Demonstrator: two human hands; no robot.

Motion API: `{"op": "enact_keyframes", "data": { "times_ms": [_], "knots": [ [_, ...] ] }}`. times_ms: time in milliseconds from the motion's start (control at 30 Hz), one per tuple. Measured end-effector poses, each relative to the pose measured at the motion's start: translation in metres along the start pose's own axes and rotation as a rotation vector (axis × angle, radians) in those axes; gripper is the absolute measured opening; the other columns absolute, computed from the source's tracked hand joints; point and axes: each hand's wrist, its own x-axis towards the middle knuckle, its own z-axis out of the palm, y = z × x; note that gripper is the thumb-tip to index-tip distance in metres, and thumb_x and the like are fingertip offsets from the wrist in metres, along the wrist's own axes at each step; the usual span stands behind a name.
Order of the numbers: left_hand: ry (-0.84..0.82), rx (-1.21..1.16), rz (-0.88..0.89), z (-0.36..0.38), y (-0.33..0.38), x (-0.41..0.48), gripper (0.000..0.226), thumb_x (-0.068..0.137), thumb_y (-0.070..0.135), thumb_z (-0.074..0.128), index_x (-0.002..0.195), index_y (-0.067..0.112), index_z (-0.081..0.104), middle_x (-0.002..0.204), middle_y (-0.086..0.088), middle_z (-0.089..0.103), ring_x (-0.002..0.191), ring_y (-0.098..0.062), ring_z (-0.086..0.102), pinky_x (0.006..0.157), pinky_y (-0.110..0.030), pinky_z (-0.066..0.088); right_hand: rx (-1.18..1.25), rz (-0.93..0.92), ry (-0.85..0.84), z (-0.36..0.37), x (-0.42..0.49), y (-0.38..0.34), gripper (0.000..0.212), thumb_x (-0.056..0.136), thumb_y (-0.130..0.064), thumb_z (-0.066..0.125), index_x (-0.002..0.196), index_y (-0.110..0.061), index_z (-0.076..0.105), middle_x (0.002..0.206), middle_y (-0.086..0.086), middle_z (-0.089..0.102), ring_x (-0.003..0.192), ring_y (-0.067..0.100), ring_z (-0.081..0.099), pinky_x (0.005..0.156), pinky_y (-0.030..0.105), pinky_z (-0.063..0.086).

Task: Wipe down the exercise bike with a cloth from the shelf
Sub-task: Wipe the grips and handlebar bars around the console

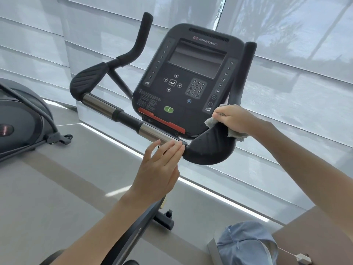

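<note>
1. Pale translucent blinds (305, 83) cover the whole window side; soft daylight comes through, with faint tree shadows.
2. The floor (47, 188) is smooth and grey-beige.
3. A bright light strip (229, 201) runs along the base of the window.
4. A second dark exercise machine (19, 127) stands at left.
5. A light blue cap (246, 243) lies at lower right.

Grey cloth (212, 121), black console (188, 77), green button (168, 109).
</note>
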Motion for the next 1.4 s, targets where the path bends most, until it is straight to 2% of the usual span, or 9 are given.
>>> {"op": "enact_keyframes", "data": {
  "times_ms": [233,333,533,667,767,900,1100,1233,1400],
  "knots": [
    [0.005,-0.002,-0.003,0.002,-0.001,0.0,0.041,0.095,0.024,0.04,0.123,0.008,0.066,0.128,-0.007,0.065,0.123,-0.023,0.057,0.108,-0.049,0.032,-0.062,-0.011,-0.005,0.004,-0.001,-0.007,0.025,0.099,-0.026,0.043,0.08,-0.021,0.057,0.068,-0.012,0.053,0.082,0.016,0.053,0.084,0.033,0.036],
    [0.004,0.0,0.002,0.002,-0.002,0.0,0.04,0.092,0.022,0.045,0.123,0.008,0.066,0.129,-0.007,0.064,0.124,-0.023,0.056,0.109,-0.048,0.032,-0.14,-0.086,0.024,0.011,-0.007,-0.03,0.026,0.099,-0.032,0.042,0.082,-0.027,0.061,0.063,-0.019,0.053,0.073,-0.004,0.053,0.078,0.007,0.033],
    [-0.016,-0.034,0.001,0.001,-0.003,0.0,0.045,0.101,0.024,0.03,0.125,0.008,0.065,0.13,-0.007,0.063,0.125,-0.023,0.056,0.107,-0.051,0.033,0.07,-0.289,-0.029,0.028,-0.02,-0.047,0.027,0.1,-0.026,0.043,0.094,-0.013,0.066,0.082,0.0,0.068,0.082,0.014,0.06,0.078,0.028,0.041],
    [-0.002,-0.041,0.008,0.002,-0.004,-0.002,0.041,0.094,0.018,0.043,0.127,0.007,0.063,0.133,-0.007,0.061,0.128,-0.021,0.052,0.109,-0.051,0.033,0.077,-0.422,0.077,0.034,-0.038,-0.054,0.034,0.095,-0.027,0.04,0.098,-0.008,0.068,0.093,-0.005,0.069,0.088,0.004,0.053,0.084,0.006,0.029],
    [0.005,-0.04,0.013,0.003,-0.005,-0.002,0.042,0.093,0.016,0.043,0.128,0.006,0.062,0.134,-0.007,0.06,0.129,-0.022,0.052,0.108,-0.052,0.034,0.002,-0.484,0.182,0.046,-0.054,-0.053,0.04,0.098,-0.033,0.036,0.105,-0.01,0.068,0.113,0.001,0.069,0.111,0.009,0.055,0.102,0.021,0.027],
    [0.015,-0.049,0.016,0.003,-0.006,-0.001,0.042,0.097,0.017,0.035,0.127,0.005,0.062,0.132,-0.008,0.061,0.127,-0.023,0.054,0.106,-0.053,0.035,-0.093,-0.559,0.329,0.065,-0.073,-0.048,0.039,0.101,-0.027,0.035,0.11,-0.007,0.067,0.124,0.005,0.064,0.123,0.021,0.053,0.105,0.04,0.037],
    [-0.02,-0.04,0.027,0.002,-0.006,-0.001,0.048,0.103,0.022,0.024,0.128,0.003,0.061,0.133,-0.01,0.06,0.128,-0.025,0.053,0.107,-0.052,0.034,-0.054,-0.655,0.378,0.07,-0.103,-0.038,0.03,0.1,-0.018,0.041,0.102,-0.003,0.067,0.115,0.008,0.067,0.113,0.023,0.059,0.102,0.038,0.042],
    [-0.02,-0.029,0.023,-0.001,0.002,-0.003,0.049,0.105,0.026,0.024,0.129,0.002,0.059,0.133,-0.013,0.06,0.128,-0.027,0.053,0.108,-0.05,0.034,0.297,-0.441,0.401,0.055,-0.125,-0.027,0.028,0.099,-0.015,0.039,0.101,-0.005,0.066,0.105,0.002,0.068,0.104,0.008,0.059,0.095,0.019,0.041],
    [-0.021,-0.071,0.015,-0.007,0.011,0.009,0.052,0.105,0.029,0.023,0.126,0.002,0.061,0.129,-0.011,0.063,0.123,-0.026,0.057,0.108,-0.049,0.033,0.946,0.08,0.799,0.036,-0.123,-0.002,0.024,0.099,-0.012,0.043,0.084,-0.023,0.059,0.073,-0.012,0.056,0.066,-0.001,0.049,0.062,0.013,0.04]
  ]
}}
